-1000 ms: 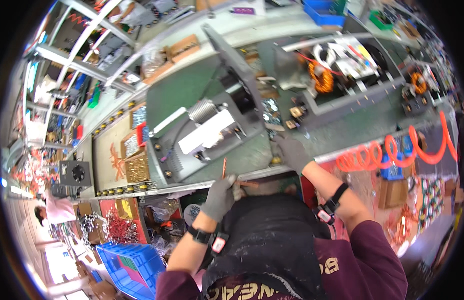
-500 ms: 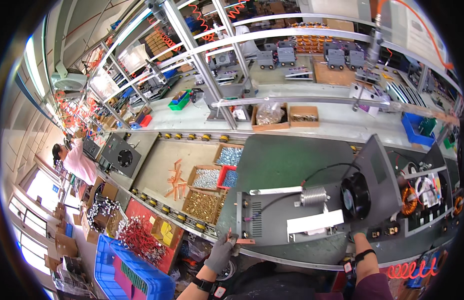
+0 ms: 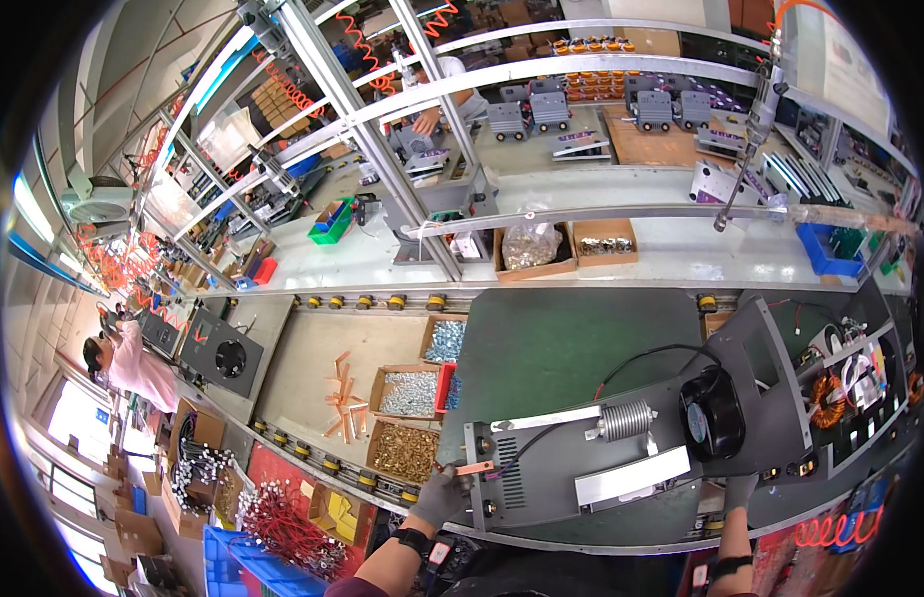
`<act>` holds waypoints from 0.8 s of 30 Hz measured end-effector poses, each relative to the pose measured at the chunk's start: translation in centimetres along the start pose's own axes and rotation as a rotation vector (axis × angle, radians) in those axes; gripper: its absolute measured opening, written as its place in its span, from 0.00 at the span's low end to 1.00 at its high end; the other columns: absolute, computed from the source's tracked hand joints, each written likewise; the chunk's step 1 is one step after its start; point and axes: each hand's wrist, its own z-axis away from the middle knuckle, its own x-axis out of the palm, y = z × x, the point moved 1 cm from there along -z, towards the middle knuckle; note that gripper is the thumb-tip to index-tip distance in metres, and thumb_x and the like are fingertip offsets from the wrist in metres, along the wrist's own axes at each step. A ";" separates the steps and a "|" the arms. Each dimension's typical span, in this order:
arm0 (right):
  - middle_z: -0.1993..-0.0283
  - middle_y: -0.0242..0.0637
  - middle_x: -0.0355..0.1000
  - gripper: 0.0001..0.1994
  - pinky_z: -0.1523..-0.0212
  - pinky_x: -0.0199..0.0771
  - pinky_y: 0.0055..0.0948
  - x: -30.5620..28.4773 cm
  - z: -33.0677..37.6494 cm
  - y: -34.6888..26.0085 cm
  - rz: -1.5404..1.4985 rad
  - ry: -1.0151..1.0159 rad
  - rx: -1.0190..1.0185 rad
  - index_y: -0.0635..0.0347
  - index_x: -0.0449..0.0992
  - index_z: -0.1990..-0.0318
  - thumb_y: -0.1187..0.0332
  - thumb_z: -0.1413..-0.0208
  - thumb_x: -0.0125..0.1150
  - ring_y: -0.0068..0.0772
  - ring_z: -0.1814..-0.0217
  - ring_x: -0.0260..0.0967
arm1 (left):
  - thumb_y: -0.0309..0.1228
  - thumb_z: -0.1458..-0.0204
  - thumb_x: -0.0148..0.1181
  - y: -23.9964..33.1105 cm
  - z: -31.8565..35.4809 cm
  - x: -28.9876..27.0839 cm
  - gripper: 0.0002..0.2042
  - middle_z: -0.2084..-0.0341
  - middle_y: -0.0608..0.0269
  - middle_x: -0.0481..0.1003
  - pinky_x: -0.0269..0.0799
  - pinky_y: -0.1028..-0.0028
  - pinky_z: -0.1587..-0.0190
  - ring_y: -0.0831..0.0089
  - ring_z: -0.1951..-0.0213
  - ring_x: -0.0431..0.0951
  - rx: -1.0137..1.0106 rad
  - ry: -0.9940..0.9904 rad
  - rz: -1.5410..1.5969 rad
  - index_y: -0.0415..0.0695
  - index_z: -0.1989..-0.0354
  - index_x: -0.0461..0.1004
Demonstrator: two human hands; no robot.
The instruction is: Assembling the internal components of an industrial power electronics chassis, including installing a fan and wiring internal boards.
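A grey sheet-metal chassis (image 3: 541, 493) lies on the green work board (image 3: 581, 338). It carries a black fan (image 3: 714, 420), a ribbed silver resistor (image 3: 626, 422) and a white-silver bar (image 3: 631, 476). My gloved left hand (image 3: 440, 497) is at the chassis's left end, closed on a small copper strip (image 3: 475, 468). The strip reaches across the upright end plate; whether they touch is unclear. Near the front edge, right of the bar, my right hand (image 3: 740, 492) rests against the chassis; its fingers are hidden.
Cartons of brass screws (image 3: 404, 450) and silver fasteners (image 3: 410, 390) stand left of the board, beside loose copper strips (image 3: 344, 398). An open unit with an orange coil (image 3: 826, 396) sits at right. A power screwdriver (image 3: 760, 119) hangs overhead. A co-worker's hand (image 3: 427, 121) shows across the line.
My left hand has brought the copper strip up from the chassis's front left corner to its left end plate. The view has shifted, and a co-worker's hand has appeared beyond the frame.
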 end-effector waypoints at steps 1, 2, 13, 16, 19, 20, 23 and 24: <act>0.56 0.44 0.71 0.20 0.55 0.70 0.36 -1.1 0.8 0.1 -0.336 0.063 -0.069 0.63 0.68 0.51 0.65 0.52 0.59 0.40 0.57 0.69 | 0.37 0.42 0.48 -0.1 0.6 0.4 0.14 0.69 0.66 0.70 0.68 0.66 0.56 0.72 0.66 0.69 0.001 0.007 0.037 0.45 0.51 0.66; 0.56 0.44 0.71 0.20 0.55 0.70 0.36 -2.7 1.8 -2.1 -0.328 0.051 -0.066 0.63 0.68 0.51 0.65 0.52 0.59 0.40 0.57 0.69 | 0.37 0.42 0.48 -0.3 0.7 0.7 0.14 0.69 0.66 0.70 0.68 0.66 0.56 0.72 0.66 0.69 -0.005 0.018 0.046 0.45 0.51 0.66; 0.71 0.36 0.69 0.15 0.74 0.67 0.23 -9.1 13.6 -24.8 -0.808 -0.932 0.200 0.64 0.68 0.58 0.67 0.52 0.60 0.26 0.74 0.67 | 0.32 0.44 0.51 4.1 -3.0 7.3 0.16 0.67 0.62 0.73 0.69 0.76 0.62 0.76 0.67 0.73 0.274 0.032 -0.500 0.36 0.50 0.66; 0.69 0.33 0.68 0.16 0.68 0.65 0.25 -4.1 15.7 -29.9 -0.687 -1.055 0.117 0.65 0.69 0.57 0.70 0.54 0.59 0.27 0.70 0.64 | 0.27 0.45 0.53 5.7 -5.5 8.6 0.16 0.66 0.64 0.73 0.68 0.76 0.59 0.77 0.65 0.72 0.225 -0.050 -0.814 0.32 0.50 0.65; 0.71 0.37 0.67 0.14 0.69 0.65 0.29 1.8 15.4 -33.7 -0.621 -0.874 -0.020 0.66 0.69 0.58 0.70 0.53 0.57 0.30 0.71 0.64 | 0.27 0.49 0.57 5.7 -7.7 8.7 0.12 0.70 0.67 0.73 0.67 0.77 0.66 0.80 0.70 0.70 0.224 -0.214 -1.218 0.37 0.58 0.70; 0.71 0.39 0.67 0.14 0.69 0.65 0.31 4.0 14.9 -34.5 -0.575 -0.803 -0.082 0.66 0.69 0.59 0.70 0.53 0.56 0.31 0.71 0.64 | 0.27 0.49 0.57 5.5 -8.1 8.9 0.12 0.70 0.67 0.73 0.67 0.77 0.66 0.80 0.70 0.70 0.206 -0.235 -1.230 0.37 0.58 0.70; 0.69 0.42 0.69 0.13 0.65 0.67 0.32 9.7 12.9 -36.0 -0.579 -0.624 -0.027 0.62 0.70 0.57 0.70 0.51 0.53 0.34 0.68 0.66 | 0.30 0.50 0.60 4.8 -9.1 9.9 0.11 0.73 0.63 0.75 0.68 0.72 0.67 0.74 0.71 0.73 0.196 -0.334 -1.138 0.38 0.61 0.71; 0.67 0.42 0.70 0.13 0.63 0.68 0.32 11.3 12.5 -36.3 -0.576 -0.565 -0.050 0.61 0.71 0.56 0.70 0.51 0.53 0.36 0.67 0.68 | 0.31 0.50 0.60 4.8 -9.8 9.9 0.13 0.72 0.62 0.75 0.68 0.74 0.66 0.75 0.71 0.72 0.210 -0.353 -1.374 0.36 0.59 0.71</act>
